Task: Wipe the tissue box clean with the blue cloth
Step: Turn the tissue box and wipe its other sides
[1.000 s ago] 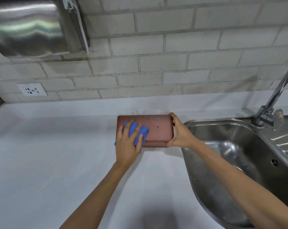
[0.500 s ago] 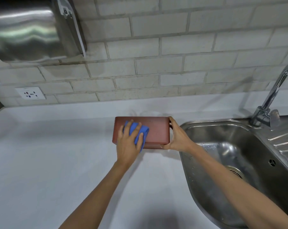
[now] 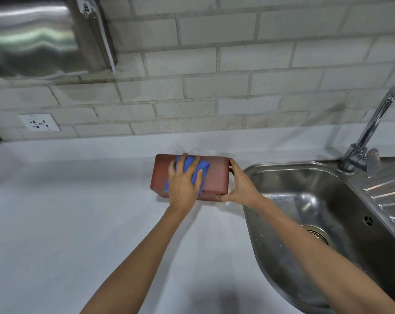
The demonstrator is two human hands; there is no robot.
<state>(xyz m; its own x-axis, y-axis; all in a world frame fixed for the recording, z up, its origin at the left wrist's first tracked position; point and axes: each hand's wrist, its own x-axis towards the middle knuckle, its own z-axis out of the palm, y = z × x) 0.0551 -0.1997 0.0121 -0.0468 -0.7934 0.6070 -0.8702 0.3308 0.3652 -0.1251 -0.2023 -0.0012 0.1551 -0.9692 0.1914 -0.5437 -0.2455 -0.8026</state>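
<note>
Two bare hands are on a reddish-brown tissue box [image 3: 215,177] that sits on the white surface [image 3: 78,211], just left of the steel sink [image 3: 328,200] and close to the back wall. It's a plain rectangular box with rounded corners and a matte top, and I can't see an opening or any tissue from this angle. The left hand [image 3: 184,182] lies flat on top of the box with fingers spread, pressing a folded blue cloth [image 3: 202,167] down against it; bits of the cloth poke out between the fingers and past the fingertips, so its grip is more of an open palm press than a pinch. The right hand [image 3: 239,184] has its grip around the right end of the box, thumb on the near edge and fingers hooked over the far corner. Both forearms come up from the bottom of the frame, bare, the right one passing over the sink rim. A chrome tap [image 3: 368,132] stands at the back right, a shiny metal dispenser [image 3: 44,35] hangs on the brick wall top left, and a white wall socket [image 3: 39,123] is below it. No readable writing or brand anywhere, the socket marks are too blurry.
</note>
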